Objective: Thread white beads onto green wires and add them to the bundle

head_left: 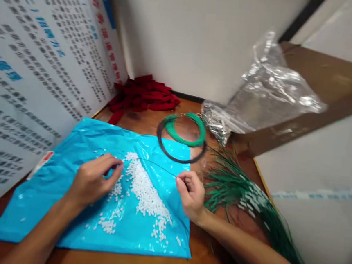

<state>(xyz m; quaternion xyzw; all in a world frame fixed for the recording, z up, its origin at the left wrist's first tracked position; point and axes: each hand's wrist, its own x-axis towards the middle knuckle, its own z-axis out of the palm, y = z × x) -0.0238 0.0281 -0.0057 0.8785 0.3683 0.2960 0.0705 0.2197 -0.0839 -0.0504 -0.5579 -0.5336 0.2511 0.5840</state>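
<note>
A thin dark wire (pixel 153 163) stretches between my two hands, bowing slightly upward. My left hand (pixel 99 176) pinches its left end between thumb and fingertips. At the other end, my right hand (pixel 191 193) grips it with thumb and forefinger, the other fingers curled. Below the wire, a heap of small white beads (pixel 143 188) lies on a bright blue plastic bag (pixel 78 156), with looser clusters scattered around it. Whether a bead sits in the left fingertips is too small to make out.
Coils of green wire (pixel 200 136) and dark wire (pixel 159 141) lie behind the bag. Red strips (pixel 148 94) are piled at the back. Green strands with white beads (pixel 253 198) spread at right. A clear plastic bag (pixel 272 91) rests on a cardboard box (pixel 331 80). Printed panels (pixel 47 55) stand left.
</note>
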